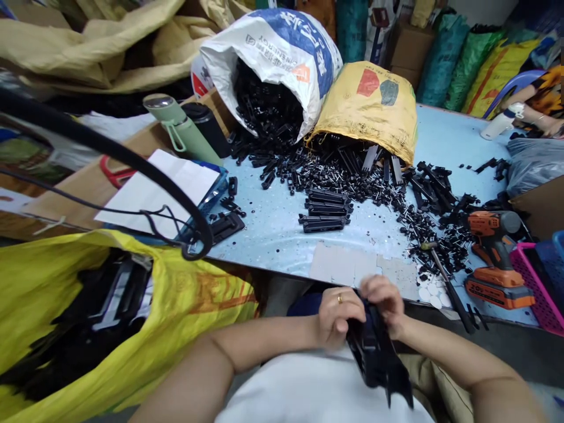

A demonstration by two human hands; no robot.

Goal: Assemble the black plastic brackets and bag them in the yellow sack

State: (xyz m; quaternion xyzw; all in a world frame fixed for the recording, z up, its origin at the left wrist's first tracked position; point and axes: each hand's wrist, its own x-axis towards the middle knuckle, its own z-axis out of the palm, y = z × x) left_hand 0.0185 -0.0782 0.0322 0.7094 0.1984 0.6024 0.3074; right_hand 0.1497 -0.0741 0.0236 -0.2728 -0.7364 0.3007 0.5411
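Observation:
Below the table's near edge, both my hands grip one black plastic part that lies against my lap. My left hand, a ring on one finger, is closed on the part's upper left. From the right, my right hand curls its fingers over the part's top end. Ahead of my hands on the light blue table lies a small stack of similar black parts. A heap of loose black pieces spills from a white sack and a yellow sack.
An orange cordless drill and a screwdriver lie at the right, beside a pink basket. A yellow bag with black parts hangs at the left. A green bottle, papers and a black cable occupy the left. Another person's arm rests far right.

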